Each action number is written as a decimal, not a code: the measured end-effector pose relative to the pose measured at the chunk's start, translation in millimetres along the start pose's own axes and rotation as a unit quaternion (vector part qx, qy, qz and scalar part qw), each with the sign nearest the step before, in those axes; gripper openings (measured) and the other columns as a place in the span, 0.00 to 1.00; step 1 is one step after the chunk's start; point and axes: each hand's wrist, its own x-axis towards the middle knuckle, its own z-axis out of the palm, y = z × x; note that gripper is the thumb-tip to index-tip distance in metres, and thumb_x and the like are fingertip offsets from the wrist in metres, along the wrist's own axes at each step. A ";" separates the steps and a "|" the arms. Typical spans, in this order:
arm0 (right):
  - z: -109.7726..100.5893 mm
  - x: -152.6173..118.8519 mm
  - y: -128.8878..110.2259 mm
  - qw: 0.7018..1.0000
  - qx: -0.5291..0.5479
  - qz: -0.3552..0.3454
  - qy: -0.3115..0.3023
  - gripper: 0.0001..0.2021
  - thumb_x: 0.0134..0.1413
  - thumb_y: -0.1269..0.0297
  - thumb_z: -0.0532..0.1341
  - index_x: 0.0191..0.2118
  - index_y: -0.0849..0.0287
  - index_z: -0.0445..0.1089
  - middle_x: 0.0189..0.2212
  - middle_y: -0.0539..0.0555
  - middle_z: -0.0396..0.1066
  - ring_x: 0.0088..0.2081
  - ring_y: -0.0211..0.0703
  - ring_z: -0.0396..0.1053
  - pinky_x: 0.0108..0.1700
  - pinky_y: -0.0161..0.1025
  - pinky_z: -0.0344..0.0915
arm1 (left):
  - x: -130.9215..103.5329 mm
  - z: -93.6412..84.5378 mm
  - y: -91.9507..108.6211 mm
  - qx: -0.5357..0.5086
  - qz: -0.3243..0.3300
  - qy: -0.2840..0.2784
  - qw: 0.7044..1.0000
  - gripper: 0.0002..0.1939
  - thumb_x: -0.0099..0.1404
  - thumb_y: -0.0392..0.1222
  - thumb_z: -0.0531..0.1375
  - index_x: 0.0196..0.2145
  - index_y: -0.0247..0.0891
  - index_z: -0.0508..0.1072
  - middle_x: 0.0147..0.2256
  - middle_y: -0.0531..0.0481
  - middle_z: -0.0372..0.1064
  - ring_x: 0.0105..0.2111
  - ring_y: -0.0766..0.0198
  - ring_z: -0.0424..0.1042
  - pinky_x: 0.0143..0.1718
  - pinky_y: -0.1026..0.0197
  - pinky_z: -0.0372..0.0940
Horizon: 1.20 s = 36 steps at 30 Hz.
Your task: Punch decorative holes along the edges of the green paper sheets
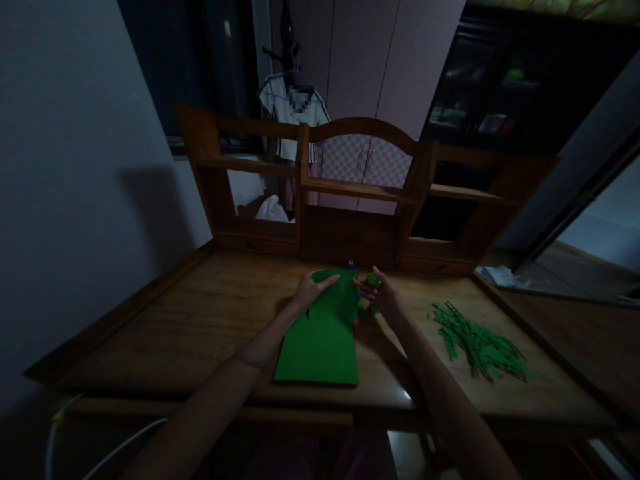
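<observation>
My left hand (311, 291) pinches the upper left part of a green sheet (333, 301), thumb lying on top. This sheet is raised and tilted over the far end of a larger stack of flat green sheets (317, 353) on the table. My right hand (384, 297) is just right of the sheet, fingers stretched toward its edge and thumb apart. A small yellow-green thing (373, 279) shows between that thumb and the fingers; it seems to be behind the hand, its kind unclear. Beyond the sheet stands a small purple thing (351, 264), mostly hidden.
A heap of thin green cut strips (477, 343) lies at the right of the wooden table (200, 320). A wooden shelf unit (360, 190) rises along the back edge. A white cable (123, 448) hangs below the front left edge. The room is dim.
</observation>
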 end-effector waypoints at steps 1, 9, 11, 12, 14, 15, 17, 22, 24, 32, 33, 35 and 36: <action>0.1 0.1 -0.1 1.000 0.003 0.000 -0.003 0.17 0.48 0.47 0.64 0.28 0.57 0.68 0.31 0.56 0.75 0.41 0.53 0.75 0.40 0.43 0.72 | 0.1 0.2 0.0 0.003 0.002 0.000 1.000 0.17 0.47 0.50 0.69 0.28 0.34 0.76 0.30 0.46 0.77 0.28 0.59 0.74 0.28 0.61 0.69; 1.8 -1.7 -3.4 1.000 -0.002 0.003 -0.025 0.17 0.47 0.46 0.63 0.28 0.57 0.68 0.33 0.56 0.75 0.43 0.52 0.75 0.39 0.41 0.73 | 0.0 0.5 1.1 0.021 0.022 -0.018 0.999 0.17 0.49 0.51 0.68 0.29 0.34 0.76 0.30 0.47 0.77 0.28 0.60 0.74 0.29 0.63 0.68; 2.4 -2.9 -4.9 1.000 -0.003 -0.002 -0.023 0.18 0.47 0.45 0.62 0.29 0.56 0.68 0.34 0.56 0.75 0.44 0.53 0.74 0.39 0.42 0.73 | 0.2 0.6 1.4 0.028 0.027 -0.014 0.999 0.16 0.48 0.51 0.68 0.28 0.33 0.76 0.29 0.47 0.76 0.28 0.60 0.74 0.29 0.63 0.67; 2.7 -3.5 -5.6 1.000 -0.004 -0.005 -0.022 0.18 0.48 0.45 0.62 0.29 0.56 0.68 0.34 0.56 0.75 0.44 0.53 0.74 0.39 0.42 0.73 | 0.3 0.6 1.4 0.031 0.029 -0.012 0.999 0.16 0.48 0.50 0.68 0.28 0.33 0.76 0.29 0.47 0.76 0.28 0.60 0.74 0.28 0.63 0.67; 3.0 -4.5 -6.8 1.000 0.000 -0.005 -0.024 0.17 0.49 0.45 0.61 0.28 0.56 0.68 0.35 0.56 0.75 0.45 0.52 0.74 0.40 0.42 0.73 | 0.5 0.7 0.9 0.032 0.029 -0.011 0.999 0.16 0.48 0.50 0.68 0.27 0.33 0.76 0.29 0.47 0.76 0.27 0.61 0.73 0.28 0.63 0.67; 3.1 -4.9 -7.3 1.000 0.005 -0.005 -0.026 0.17 0.50 0.45 0.61 0.28 0.56 0.68 0.35 0.55 0.75 0.45 0.51 0.74 0.39 0.41 0.73 | 0.7 0.7 0.4 0.031 0.028 -0.011 0.999 0.16 0.49 0.51 0.68 0.27 0.33 0.76 0.29 0.47 0.76 0.27 0.61 0.73 0.28 0.63 0.67; 3.1 -5.4 -8.1 0.999 0.018 -0.002 -0.031 0.17 0.50 0.46 0.62 0.27 0.56 0.68 0.35 0.55 0.76 0.44 0.51 0.74 0.38 0.40 0.73 | 1.2 0.6 -0.8 0.031 0.026 -0.012 0.999 0.16 0.49 0.51 0.68 0.28 0.33 0.76 0.29 0.47 0.76 0.27 0.61 0.74 0.28 0.63 0.67; 3.0 -7.0 -9.8 0.998 0.040 -0.004 -0.037 0.16 0.51 0.47 0.62 0.29 0.56 0.70 0.37 0.55 0.76 0.47 0.52 0.73 0.40 0.41 0.74 | 2.1 0.2 -2.2 0.041 0.035 -0.005 0.999 0.16 0.49 0.51 0.68 0.28 0.34 0.76 0.30 0.46 0.76 0.29 0.60 0.74 0.29 0.63 0.67; 3.0 -7.7 -10.5 0.999 0.036 -0.008 -0.035 0.16 0.51 0.47 0.61 0.29 0.56 0.70 0.38 0.56 0.76 0.48 0.52 0.72 0.41 0.42 0.73 | 1.8 0.0 -1.6 0.044 0.038 -0.005 0.998 0.16 0.49 0.51 0.68 0.28 0.34 0.76 0.30 0.46 0.77 0.29 0.60 0.74 0.29 0.63 0.67; 1.4 -5.6 -10.9 0.998 0.048 0.002 -0.036 0.17 0.53 0.47 0.59 0.30 0.57 0.71 0.40 0.57 0.76 0.50 0.52 0.70 0.42 0.41 0.74 | -1.3 0.6 2.6 0.034 0.028 0.001 0.999 0.17 0.47 0.51 0.69 0.27 0.34 0.77 0.27 0.46 0.76 0.29 0.58 0.74 0.29 0.62 0.68; 0.7 -5.1 -10.8 0.998 0.056 0.007 -0.038 0.16 0.54 0.48 0.59 0.30 0.57 0.71 0.40 0.57 0.76 0.50 0.51 0.70 0.41 0.40 0.74 | -1.5 0.8 2.9 0.033 0.027 0.003 0.999 0.17 0.47 0.51 0.69 0.28 0.34 0.77 0.27 0.46 0.76 0.29 0.58 0.74 0.29 0.61 0.68; -0.8 -4.2 -10.6 0.995 0.087 0.017 -0.050 0.15 0.54 0.50 0.61 0.30 0.58 0.71 0.40 0.57 0.76 0.49 0.49 0.72 0.41 0.37 0.74 | -1.8 0.9 3.0 0.028 0.025 0.003 0.999 0.17 0.47 0.51 0.69 0.28 0.34 0.77 0.28 0.46 0.76 0.29 0.58 0.74 0.29 0.61 0.68; -1.5 -4.0 -10.6 0.993 0.104 0.021 -0.058 0.14 0.54 0.51 0.61 0.30 0.58 0.71 0.39 0.57 0.76 0.48 0.48 0.72 0.41 0.36 0.74 | -1.8 0.9 2.8 0.024 0.023 0.001 0.999 0.17 0.47 0.51 0.69 0.29 0.33 0.77 0.28 0.46 0.76 0.29 0.59 0.74 0.30 0.61 0.68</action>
